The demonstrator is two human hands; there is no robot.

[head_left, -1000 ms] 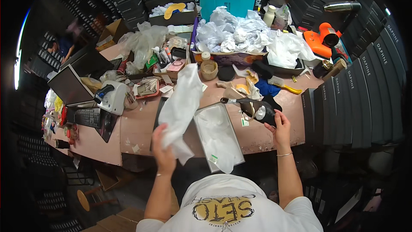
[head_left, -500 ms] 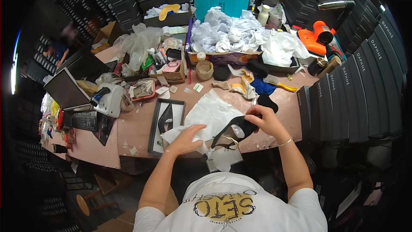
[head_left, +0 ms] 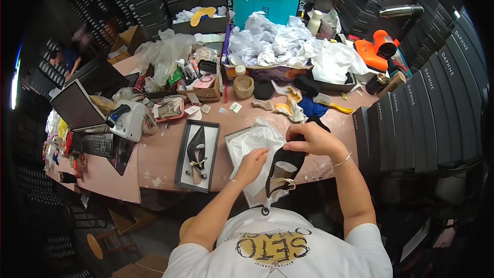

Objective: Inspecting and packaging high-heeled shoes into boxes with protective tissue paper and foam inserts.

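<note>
My right hand point(head_left: 313, 140) grips a black shoe point(head_left: 283, 167) with a gold buckle by its upper end, so that the shoe hangs down at the table's front edge. White tissue paper point(head_left: 253, 141) lies in an open grey box point(head_left: 230, 138) beside it. Over that paper is my left hand point(head_left: 252, 166), fingers curled and closed on the tissue, though the fingertips are partly hidden. To the left, a matching black shoe point(head_left: 196, 146) with a gold buckle rests in a dark open shoebox point(head_left: 180, 167) with a white inside.
Behind stands a purple carton point(head_left: 267, 73) heaped with crumpled white paper. Cloths and a yellow-handled brush point(head_left: 339, 107) lie at the right, near an orange device point(head_left: 375, 51). Upright dark shoeboxes point(head_left: 411, 113) line the right edge. A label printer point(head_left: 128, 118) and a monitor point(head_left: 78, 105) stand left.
The tissue paper has moved from the tabletop into the grey box. My left hand has shifted right. The shoe in my right hand now hangs more upright. The left shoebox's shoe shows more fully.
</note>
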